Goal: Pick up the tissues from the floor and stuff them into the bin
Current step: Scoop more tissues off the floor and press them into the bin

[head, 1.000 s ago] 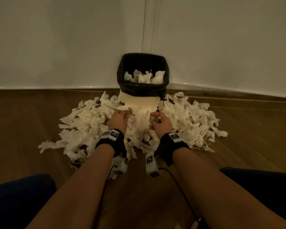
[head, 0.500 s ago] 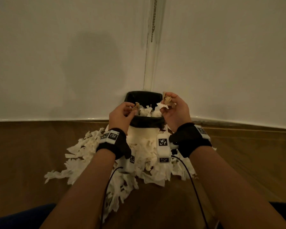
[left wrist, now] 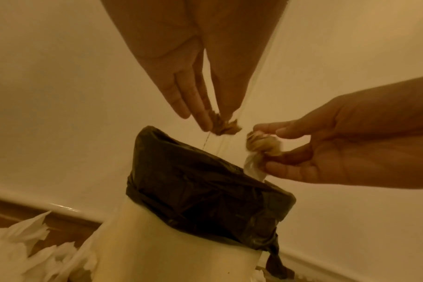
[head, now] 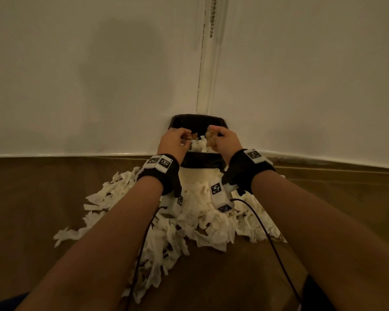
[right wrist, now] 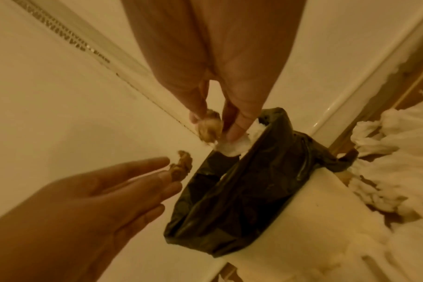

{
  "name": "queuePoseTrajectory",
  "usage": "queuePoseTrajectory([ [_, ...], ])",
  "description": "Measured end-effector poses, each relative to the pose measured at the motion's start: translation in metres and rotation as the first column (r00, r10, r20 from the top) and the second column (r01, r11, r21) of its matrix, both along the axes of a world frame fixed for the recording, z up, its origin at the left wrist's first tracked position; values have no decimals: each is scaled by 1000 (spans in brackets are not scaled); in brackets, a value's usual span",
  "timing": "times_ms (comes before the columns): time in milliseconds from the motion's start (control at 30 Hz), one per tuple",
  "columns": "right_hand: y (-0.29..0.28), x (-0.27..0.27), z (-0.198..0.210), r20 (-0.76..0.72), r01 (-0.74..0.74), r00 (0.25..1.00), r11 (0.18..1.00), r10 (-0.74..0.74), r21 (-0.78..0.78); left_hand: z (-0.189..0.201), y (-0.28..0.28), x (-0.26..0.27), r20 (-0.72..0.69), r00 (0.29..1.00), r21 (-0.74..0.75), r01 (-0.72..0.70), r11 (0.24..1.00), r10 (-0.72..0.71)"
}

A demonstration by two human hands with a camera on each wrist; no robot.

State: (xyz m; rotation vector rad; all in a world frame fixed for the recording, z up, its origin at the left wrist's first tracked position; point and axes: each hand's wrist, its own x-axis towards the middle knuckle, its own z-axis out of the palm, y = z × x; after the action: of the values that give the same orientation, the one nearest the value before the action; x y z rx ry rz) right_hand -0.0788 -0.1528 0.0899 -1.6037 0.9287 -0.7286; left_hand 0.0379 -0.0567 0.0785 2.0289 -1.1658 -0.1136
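Note:
A white bin with a black liner stands in the wall corner, with white tissues showing at its top. A pile of torn white tissues lies on the wood floor in front of it. Both hands hover over the bin's mouth, close together. My left hand pinches a small brownish tissue scrap at its fingertips. My right hand pinches a crumpled brown-and-white tissue wad, whose white tail hangs at the liner's rim. The inside of the bin is mostly hidden.
White walls meet right behind the bin, with a beaded cord hanging in the corner. A skirting board runs along the wood floor. Cables trail from both wrist straps over the pile.
Both hands have risen from the floor pile with tissue scraps and moved forward over the bin's mouth. The head view has tilted up toward the wall.

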Motion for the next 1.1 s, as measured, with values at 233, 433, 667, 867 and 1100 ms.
queuePoseTrajectory([
  [233, 0, -9, -10, -232, 65, 964, 958, -133, -280, -14, 12, -6, -51, 998, -69, -24, 997, 21],
  [433, 35, -18, -35, -126, 174, 968, 944, -216, -281, -52, 39, -18, -127, 986, -28, -112, 993, 107],
  [667, 53, -36, -86, -248, 153, 950, 975, -190, -159, -110, 64, -38, -127, 991, 365, 19, 931, 30],
  [867, 69, -60, -128, -400, 272, 874, 960, -275, -65, -144, 84, -76, 147, 987, 543, -130, 829, 59],
  [1100, 92, -95, -166, -566, 317, 728, 922, -387, -224, -170, 96, -98, 162, 987, 651, -123, 749, 21],
])
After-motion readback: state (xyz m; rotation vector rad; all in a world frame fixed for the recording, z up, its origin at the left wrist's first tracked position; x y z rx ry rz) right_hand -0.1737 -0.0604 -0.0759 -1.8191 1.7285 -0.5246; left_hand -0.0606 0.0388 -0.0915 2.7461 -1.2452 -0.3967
